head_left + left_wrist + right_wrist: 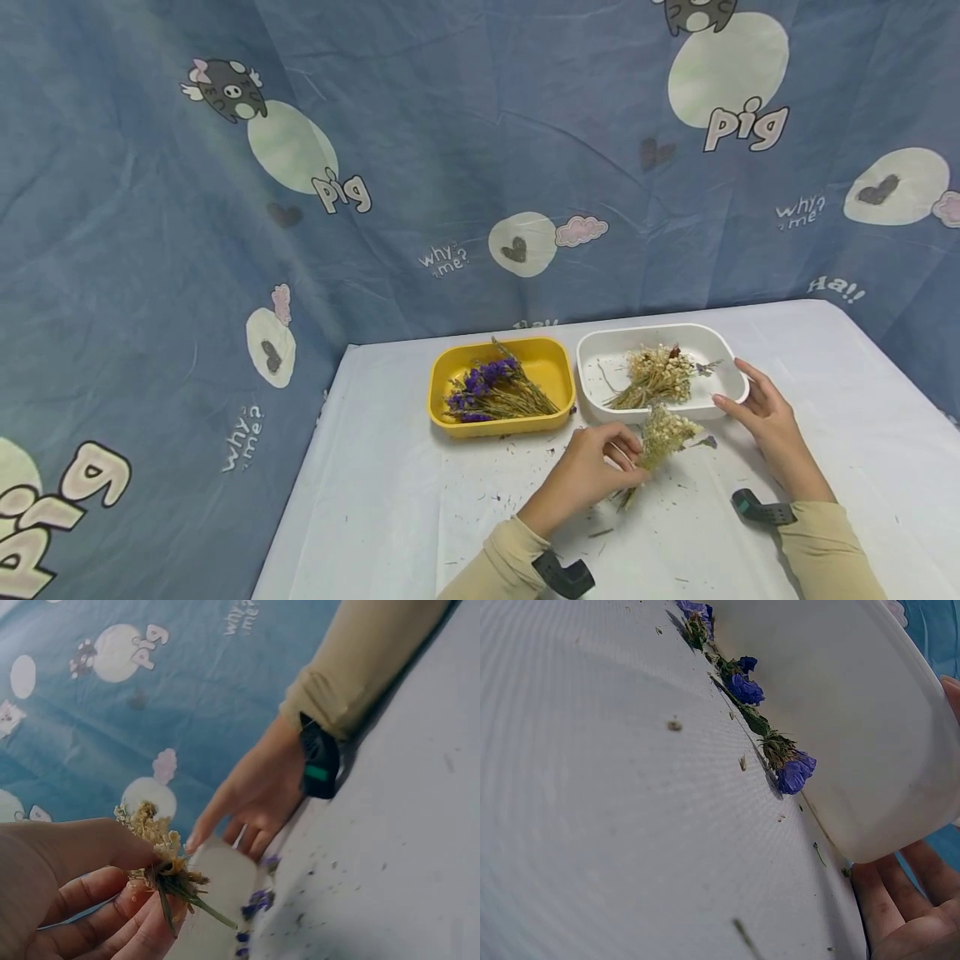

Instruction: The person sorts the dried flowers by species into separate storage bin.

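My left hand (596, 467) pinches a small bunch of dried cream flowers (663, 435) between thumb and fingers, just in front of a white tray (592, 404). In the left wrist view the bunch's green stems (202, 907) poke out past the fingertips. More dried cream flowers (660, 375) lie inside the tray. At the tray's right front corner, my right hand (768, 421) grips the wall, thumb on the front side and fingers round the right end. Purple-blue flower heads (795, 772) lie on the table against the tray's outer wall in the right wrist view.
Left of the white tray stands a yellow tray (442, 425) with purple dried flowers (487, 383) on long stems. Bits of stem and petal (600, 533) are scattered over the white tabletop (375, 500). A blue printed cloth (420, 167) hangs behind and to the left.
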Available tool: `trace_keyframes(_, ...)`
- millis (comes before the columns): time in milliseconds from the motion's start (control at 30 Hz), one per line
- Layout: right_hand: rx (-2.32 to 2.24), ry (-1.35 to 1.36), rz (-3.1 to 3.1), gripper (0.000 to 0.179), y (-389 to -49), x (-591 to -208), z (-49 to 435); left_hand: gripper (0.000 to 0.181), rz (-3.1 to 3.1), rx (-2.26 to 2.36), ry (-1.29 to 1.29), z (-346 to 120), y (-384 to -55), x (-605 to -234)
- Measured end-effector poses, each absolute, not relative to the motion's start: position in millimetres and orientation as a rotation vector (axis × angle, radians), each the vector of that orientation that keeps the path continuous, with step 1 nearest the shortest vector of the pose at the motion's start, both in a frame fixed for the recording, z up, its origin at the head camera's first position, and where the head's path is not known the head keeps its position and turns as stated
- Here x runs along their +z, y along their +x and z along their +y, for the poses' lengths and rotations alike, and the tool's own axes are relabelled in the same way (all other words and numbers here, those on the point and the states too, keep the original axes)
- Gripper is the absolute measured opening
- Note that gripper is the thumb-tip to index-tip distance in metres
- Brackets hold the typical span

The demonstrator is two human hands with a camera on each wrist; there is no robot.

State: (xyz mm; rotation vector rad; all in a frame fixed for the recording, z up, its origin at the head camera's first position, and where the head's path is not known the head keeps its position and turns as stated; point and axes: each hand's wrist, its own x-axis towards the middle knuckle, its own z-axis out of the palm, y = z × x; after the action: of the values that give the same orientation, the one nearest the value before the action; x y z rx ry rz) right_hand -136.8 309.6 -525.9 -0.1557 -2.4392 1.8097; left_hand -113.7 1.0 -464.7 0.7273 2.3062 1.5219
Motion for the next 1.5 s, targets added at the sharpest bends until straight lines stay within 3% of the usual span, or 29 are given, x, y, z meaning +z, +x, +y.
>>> trace_keyframes(667,1.869,-0.217,-2.42,0.085,-139,-526,310,0.017,2.495,1.505,0.707,-6,-177,-447)
trace_keyframes(1500,1.857,-0.214,-2.426,0.085,-139,-525,309,0.016,2.711,1.202,0.686,32,-230,-439)
